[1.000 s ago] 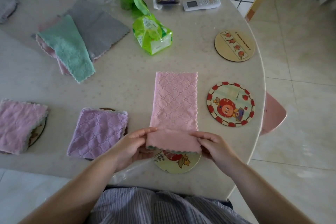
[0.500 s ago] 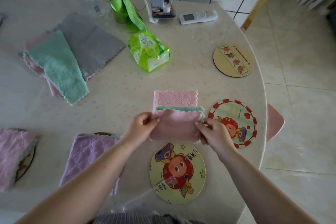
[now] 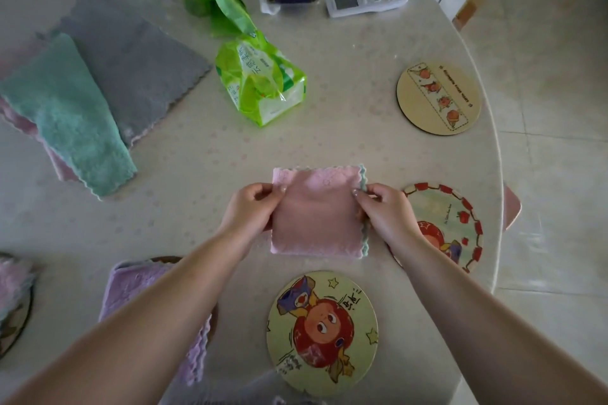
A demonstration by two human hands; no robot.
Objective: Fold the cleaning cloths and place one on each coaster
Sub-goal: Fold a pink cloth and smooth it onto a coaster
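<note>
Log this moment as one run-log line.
step: folding | left hand: pinches pink cloth | right hand: pinches pink cloth | nearest coaster: bare

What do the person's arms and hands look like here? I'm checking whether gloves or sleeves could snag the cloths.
Both forearms are bare as far as the frame shows: no sleeves, gloves, watch or bracelets. The left hand and right hand show no rings, and the fingernails look short and unpainted.

Head cam, down, prob. close
</note>
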